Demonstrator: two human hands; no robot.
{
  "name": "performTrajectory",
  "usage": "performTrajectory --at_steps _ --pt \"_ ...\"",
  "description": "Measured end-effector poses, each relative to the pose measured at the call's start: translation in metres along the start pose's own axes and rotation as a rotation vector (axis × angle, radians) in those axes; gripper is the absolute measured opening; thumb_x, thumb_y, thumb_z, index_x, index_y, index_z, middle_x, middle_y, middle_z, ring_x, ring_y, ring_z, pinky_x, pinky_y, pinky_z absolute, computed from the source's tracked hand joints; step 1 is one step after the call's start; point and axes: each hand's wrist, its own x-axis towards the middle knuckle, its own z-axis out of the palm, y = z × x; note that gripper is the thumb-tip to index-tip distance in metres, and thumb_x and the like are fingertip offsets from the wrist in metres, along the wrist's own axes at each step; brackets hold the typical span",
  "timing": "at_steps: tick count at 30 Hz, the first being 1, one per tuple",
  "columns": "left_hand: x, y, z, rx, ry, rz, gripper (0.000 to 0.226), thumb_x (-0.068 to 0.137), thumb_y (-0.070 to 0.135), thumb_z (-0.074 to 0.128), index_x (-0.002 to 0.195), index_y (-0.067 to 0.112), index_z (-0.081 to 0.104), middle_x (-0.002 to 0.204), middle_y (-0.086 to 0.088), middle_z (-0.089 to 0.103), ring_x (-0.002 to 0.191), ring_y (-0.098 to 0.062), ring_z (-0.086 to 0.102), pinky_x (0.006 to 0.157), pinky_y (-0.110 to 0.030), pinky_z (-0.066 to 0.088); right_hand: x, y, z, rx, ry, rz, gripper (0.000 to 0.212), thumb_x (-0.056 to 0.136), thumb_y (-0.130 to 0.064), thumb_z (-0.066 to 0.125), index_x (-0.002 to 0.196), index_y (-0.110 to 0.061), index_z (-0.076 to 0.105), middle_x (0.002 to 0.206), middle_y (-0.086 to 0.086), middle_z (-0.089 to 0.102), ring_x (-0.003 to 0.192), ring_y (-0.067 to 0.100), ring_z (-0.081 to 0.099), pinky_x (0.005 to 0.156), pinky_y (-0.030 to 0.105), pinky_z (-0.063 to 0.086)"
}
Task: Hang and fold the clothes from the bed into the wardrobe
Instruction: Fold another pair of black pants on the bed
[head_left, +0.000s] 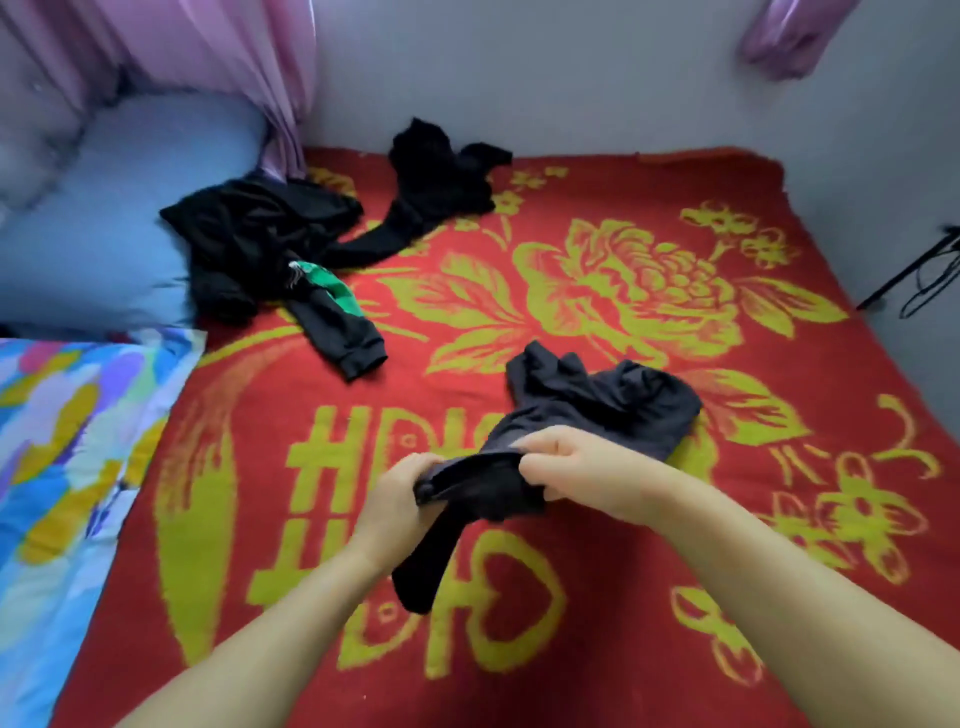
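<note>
A dark grey garment (613, 402) lies crumpled on the red and yellow blanket (571, 270) of the bed, with one end lifted. My left hand (400, 491) and my right hand (563, 465) both grip that lifted end close together, and a dark strip of it hangs below them. Farther back lie a black garment with a green patch (260, 244) at the left and another black garment (441, 182) by the wall. No wardrobe is in view.
A blue pillow (104, 208) and a multicoloured quilt (62, 441) sit at the left of the bed. A pink curtain (234, 67) hangs at the back left. The grey wall runs behind. A black stand with cables (924, 270) is at the right.
</note>
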Motion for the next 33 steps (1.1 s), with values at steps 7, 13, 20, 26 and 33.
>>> performTrajectory --at_steps 7,13,20,26,33 --pt "0.002 0.089 -0.105 -0.367 0.019 -0.047 0.014 0.089 0.0 0.059 0.096 0.006 0.07 0.088 -0.008 0.072 0.083 -0.016 0.064 0.073 -0.026 0.051 -0.048 -0.055 -0.056 0.61 0.691 -0.115 0.021 0.092 -0.009 0.036 0.081 -0.008 0.054 0.073 0.008 0.053 0.067 0.02 0.049 0.055 0.028 0.04" --pt "0.002 0.185 -0.125 -0.556 -0.109 0.022 0.02 0.093 -0.001 0.05 0.093 0.005 0.07 0.081 -0.007 0.074 0.073 -0.014 0.07 0.062 -0.021 0.053 -0.079 -0.093 -0.069 0.617 0.889 -0.146 0.026 0.092 -0.009 0.038 0.073 -0.008 0.056 0.065 0.006 0.056 0.063 0.021 0.052 0.056 0.029 0.04" --pt "-0.004 0.302 -0.151 -0.677 0.01 0.256 0.033 0.094 -0.011 0.034 0.083 0.006 0.061 0.058 0.003 0.066 0.049 -0.004 0.061 0.049 -0.014 0.048 -0.132 -0.162 -0.078 -0.265 0.536 -0.172 0.06 0.079 -0.061 0.062 0.133 -0.042 0.047 0.129 -0.021 0.05 0.112 -0.001 0.051 0.097 0.026 0.042" --pt "-0.006 0.375 -0.14 -0.677 -0.101 0.551 0.025 0.092 0.009 0.056 0.113 0.022 0.06 0.099 -0.002 0.064 0.088 -0.011 0.064 0.08 -0.022 0.051 -0.128 -0.225 -0.058 -0.329 0.696 -0.505 0.026 0.087 0.011 0.054 0.082 -0.014 0.05 0.066 -0.014 0.052 0.051 -0.011 0.051 0.057 0.01 0.04" --pt "0.012 0.176 -0.093 0.159 -0.181 0.139 0.071 0.06 0.052 0.071 0.125 0.038 0.044 0.126 0.009 0.052 0.126 -0.015 0.049 0.1 -0.023 0.038 -0.176 -0.25 -0.095 0.726 0.7 -0.751 0.009 0.083 -0.022 0.063 0.079 -0.014 0.065 0.071 0.0 0.071 0.068 0.016 0.069 0.062 0.027 0.056"
